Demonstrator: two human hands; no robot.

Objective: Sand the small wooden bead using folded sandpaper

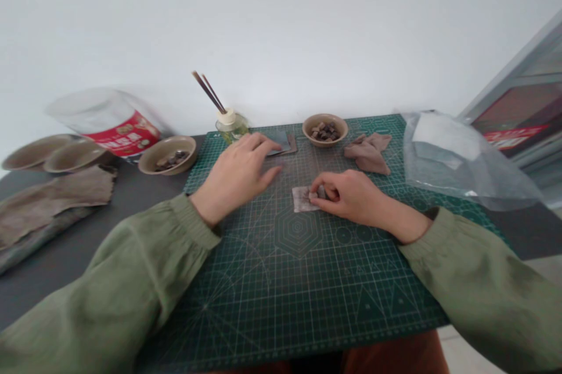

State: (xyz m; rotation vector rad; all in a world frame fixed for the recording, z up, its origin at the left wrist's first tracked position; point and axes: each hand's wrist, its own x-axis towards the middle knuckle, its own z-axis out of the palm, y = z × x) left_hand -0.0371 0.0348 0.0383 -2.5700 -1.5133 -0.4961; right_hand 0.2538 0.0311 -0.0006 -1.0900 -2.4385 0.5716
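I record my right hand (346, 195) curled narrow, its fingers pinching a small grey lump (322, 192) down onto a pale paper square (302, 199). The paper lies just left of that hand on a green cutting mat (281, 286), which sits on the dark bench (65, 257). (My fingers hide most of the lump, so I cannot state its material.) My left hand (235, 178) is open and holds nothing, its fingertips (267, 141) resting at the edge of a dark flat card (281, 143).

Ahead of my right hand stands a tan bowl of dark pieces (325, 129); left of my left hand is a second bowl (167, 154). A folded taupe cloth (367, 153) lies ahead and to the right of my right hand.

Risks noted: the paper appears loose on the mat, so a slip of my fingers could skid or tear it and release the lump. Any forward sweep of my left hand could strike the glass diffuser bottle (231, 127) and its sticks.
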